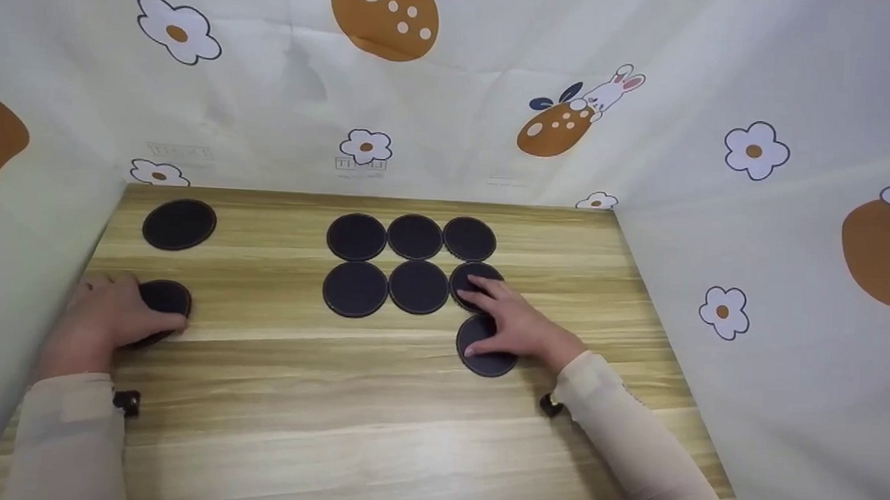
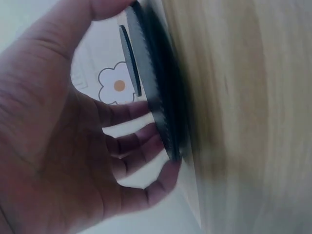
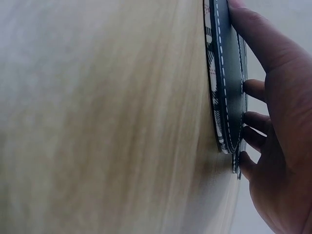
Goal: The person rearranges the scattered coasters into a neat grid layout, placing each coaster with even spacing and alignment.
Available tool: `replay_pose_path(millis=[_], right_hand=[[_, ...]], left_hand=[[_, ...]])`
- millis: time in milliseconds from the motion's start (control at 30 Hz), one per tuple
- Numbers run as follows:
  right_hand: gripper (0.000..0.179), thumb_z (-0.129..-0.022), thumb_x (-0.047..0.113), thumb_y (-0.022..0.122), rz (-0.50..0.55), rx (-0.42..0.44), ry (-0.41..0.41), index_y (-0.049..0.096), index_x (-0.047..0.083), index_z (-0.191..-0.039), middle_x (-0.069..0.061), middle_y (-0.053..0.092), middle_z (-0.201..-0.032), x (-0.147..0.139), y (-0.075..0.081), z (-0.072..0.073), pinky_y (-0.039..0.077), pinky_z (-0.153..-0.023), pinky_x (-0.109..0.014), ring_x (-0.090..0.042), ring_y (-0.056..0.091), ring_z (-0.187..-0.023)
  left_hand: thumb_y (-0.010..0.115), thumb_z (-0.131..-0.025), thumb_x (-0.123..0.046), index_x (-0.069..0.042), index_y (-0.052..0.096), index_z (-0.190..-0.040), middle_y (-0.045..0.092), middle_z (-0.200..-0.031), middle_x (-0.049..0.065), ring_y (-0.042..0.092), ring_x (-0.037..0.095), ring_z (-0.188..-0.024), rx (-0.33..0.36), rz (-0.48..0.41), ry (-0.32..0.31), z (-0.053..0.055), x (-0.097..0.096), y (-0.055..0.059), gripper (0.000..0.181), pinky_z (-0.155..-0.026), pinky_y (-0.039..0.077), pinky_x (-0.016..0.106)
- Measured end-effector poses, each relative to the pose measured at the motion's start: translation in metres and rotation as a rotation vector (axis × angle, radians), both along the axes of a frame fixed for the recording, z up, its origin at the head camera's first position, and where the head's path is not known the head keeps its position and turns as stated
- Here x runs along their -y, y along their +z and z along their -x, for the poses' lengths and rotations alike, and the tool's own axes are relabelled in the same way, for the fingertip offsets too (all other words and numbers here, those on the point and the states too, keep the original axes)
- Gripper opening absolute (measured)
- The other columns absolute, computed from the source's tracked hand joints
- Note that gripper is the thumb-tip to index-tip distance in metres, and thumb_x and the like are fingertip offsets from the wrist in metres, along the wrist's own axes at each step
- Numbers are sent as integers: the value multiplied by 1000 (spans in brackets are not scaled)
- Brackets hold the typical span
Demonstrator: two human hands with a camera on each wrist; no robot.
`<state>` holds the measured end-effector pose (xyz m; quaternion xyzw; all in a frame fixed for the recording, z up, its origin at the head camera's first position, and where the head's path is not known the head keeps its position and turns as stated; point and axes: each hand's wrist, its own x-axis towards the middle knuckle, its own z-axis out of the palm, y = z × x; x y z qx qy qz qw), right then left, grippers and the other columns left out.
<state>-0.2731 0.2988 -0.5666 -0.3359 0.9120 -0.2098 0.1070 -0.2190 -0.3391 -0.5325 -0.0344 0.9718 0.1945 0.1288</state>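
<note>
My left hand (image 1: 115, 314) grips a round black coaster (image 1: 166, 298) at the left side of the table. In the left wrist view its thumb and fingertips hold opposite edges of that coaster (image 2: 153, 80). My right hand (image 1: 520, 325) lies over two coasters at the right end of the group, fingers spread. Its thumb rests on the nearest coaster (image 1: 485, 361), and the other fingertips touch the coaster behind it (image 1: 467, 296). In the right wrist view, pale stitching runs around the rim of the near coaster (image 3: 229, 83).
Behind the left hand lies a separate black coaster (image 1: 179, 224). A back row of three coasters (image 1: 415, 237) touches a second row (image 1: 418, 287) at the middle of the wood-grain table (image 1: 317, 425). Patterned cloth walls (image 1: 271, 107) stand behind and at both sides.
</note>
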Motion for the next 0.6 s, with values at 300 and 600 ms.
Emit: replay_pose_path(millis=[300, 600], right_hand=[[106, -84, 61, 93, -23, 2, 1, 47, 20, -170, -12, 26, -181, 2, 1, 1, 28, -131, -58, -37, 23, -166], [107, -82, 62, 93, -21, 0, 1, 48, 20, -170, -12, 26, -181, 1, 2, 0, 28, -131, -59, -38, 24, -166]], left_hand=[[91, -82, -57, 22, 45, -143, 42, -138, 43, 47, 53, -116, -128, -141, -159, 15, -38, -10, 109, -98, 48, 71], [95, -72, -49, 11, 52, -142, 48, -131, 29, 48, 45, -116, -253, -116, -297, 25, -100, 5, 102, -97, 51, 65]])
